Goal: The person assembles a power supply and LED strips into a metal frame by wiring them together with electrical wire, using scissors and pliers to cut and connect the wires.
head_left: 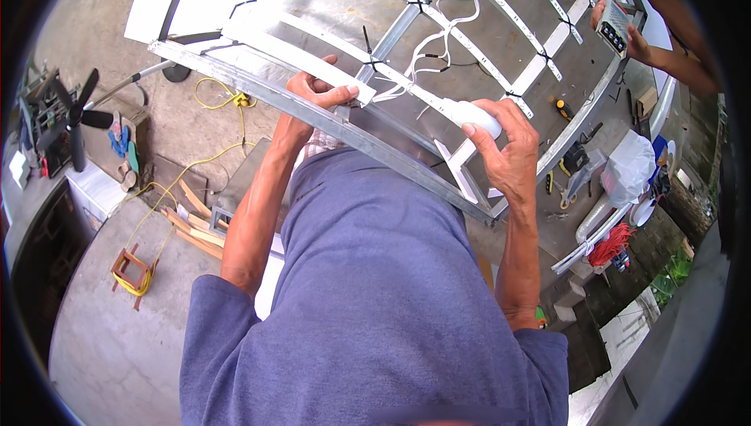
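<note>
My left hand (319,91) pinches the end of a white flat strip (293,57) between thumb and fingers, just above the near rail of a grey metal frame (258,91). In my right hand (508,144) is a smooth white rounded object (474,117) that tapers toward the left; its exact kind I cannot make out. It is close to the end of a white LED strip (408,89) fastened to the frame with black cable ties (374,61). Thin white wires (446,31) run loosely between the strips.
At the upper right, another person's hands (637,44) hold a metal-cased power supply (614,28). A black-bladed fan (76,117) stands left. A yellow cord (188,164) crosses the floor near wood pieces (195,230). A white plastic bag (628,166) and red strands (610,244) lie right.
</note>
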Demonstrator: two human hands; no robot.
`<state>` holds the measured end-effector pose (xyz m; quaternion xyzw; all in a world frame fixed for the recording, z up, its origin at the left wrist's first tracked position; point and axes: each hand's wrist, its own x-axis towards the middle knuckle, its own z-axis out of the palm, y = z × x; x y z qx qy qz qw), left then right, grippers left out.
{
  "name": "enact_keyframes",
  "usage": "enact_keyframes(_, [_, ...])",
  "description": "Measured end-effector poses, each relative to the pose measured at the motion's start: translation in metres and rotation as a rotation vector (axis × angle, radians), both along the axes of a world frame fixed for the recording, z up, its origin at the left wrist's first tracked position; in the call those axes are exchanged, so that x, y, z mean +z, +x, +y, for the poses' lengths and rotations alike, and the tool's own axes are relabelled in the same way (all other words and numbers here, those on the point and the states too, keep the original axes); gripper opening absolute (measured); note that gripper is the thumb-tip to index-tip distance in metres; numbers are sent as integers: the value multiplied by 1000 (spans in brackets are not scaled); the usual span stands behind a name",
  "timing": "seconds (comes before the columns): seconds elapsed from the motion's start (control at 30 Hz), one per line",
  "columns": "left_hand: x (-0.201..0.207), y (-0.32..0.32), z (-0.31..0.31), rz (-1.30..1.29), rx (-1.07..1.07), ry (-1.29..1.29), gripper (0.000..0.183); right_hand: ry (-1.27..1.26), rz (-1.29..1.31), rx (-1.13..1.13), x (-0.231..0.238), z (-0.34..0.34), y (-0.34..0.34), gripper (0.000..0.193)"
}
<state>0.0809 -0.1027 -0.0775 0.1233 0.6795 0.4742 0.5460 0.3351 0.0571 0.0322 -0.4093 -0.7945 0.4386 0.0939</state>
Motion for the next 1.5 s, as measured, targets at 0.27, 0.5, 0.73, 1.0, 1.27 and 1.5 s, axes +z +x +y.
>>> enact_keyframes(0.27, [-9,-4,2,58,-28,-41,84,54,137,8,-5,-18,18,27])
enact_keyframes(0.5, [-14,-15,7,-187,-74,32,81,446,244,299,-12,-31,10,40])
enact_keyframes(0.73, [-12,-14,7,-152,-125,68,48,672,216,509,-17,-33,0,42])
enact_keyframes(1.0, [-17,-15,4,-158,-95,116,31,786,182,553,-21,-37,-3,39])
enact_keyframes(1.27, [-20,-13,4,-126,-66,104,21,844,188,587,-25,-38,-3,36])
enact_keyframes(1.5, [-15,-11,7,-139,-58,77,21,855,193,573,-24,-38,-3,36])
